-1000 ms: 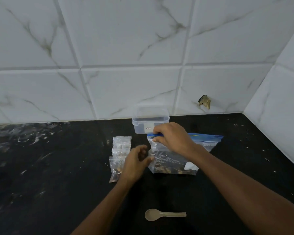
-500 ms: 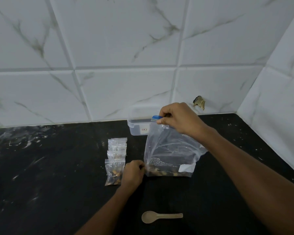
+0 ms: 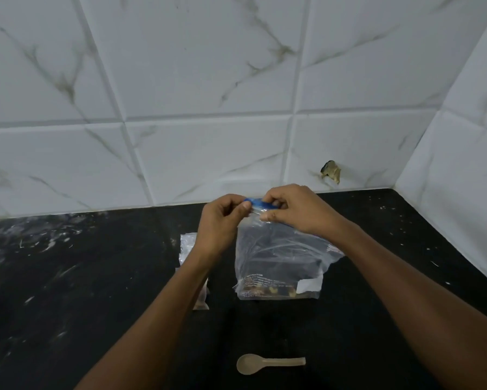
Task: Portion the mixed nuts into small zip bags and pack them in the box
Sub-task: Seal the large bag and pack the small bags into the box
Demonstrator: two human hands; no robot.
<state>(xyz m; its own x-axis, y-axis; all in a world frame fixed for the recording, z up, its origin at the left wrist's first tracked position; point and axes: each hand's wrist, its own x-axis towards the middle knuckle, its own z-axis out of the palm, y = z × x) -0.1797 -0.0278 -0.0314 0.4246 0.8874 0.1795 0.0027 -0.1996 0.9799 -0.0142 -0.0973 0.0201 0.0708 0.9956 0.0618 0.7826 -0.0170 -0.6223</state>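
Observation:
A large clear zip bag point(image 3: 278, 257) with a blue zip strip stands upright on the black counter, a thin layer of mixed nuts point(image 3: 267, 291) at its bottom. My right hand point(image 3: 295, 209) pinches the blue strip at the top. My left hand point(image 3: 222, 220) pinches the same strip just to the left. Small zip bags point(image 3: 186, 246) lie in a row to the left, mostly hidden behind my left forearm. The plastic box is hidden behind my hands.
A beige plastic spoon point(image 3: 267, 363) lies on the counter near me, bowl to the left. White marble-look tiled walls close off the back and right, with a chipped hole point(image 3: 330, 171) low in the back wall.
My left hand rose from the counter beside the small bags to the top of the large bag and took hold of the blue strip. The right hand kept the bag upright.

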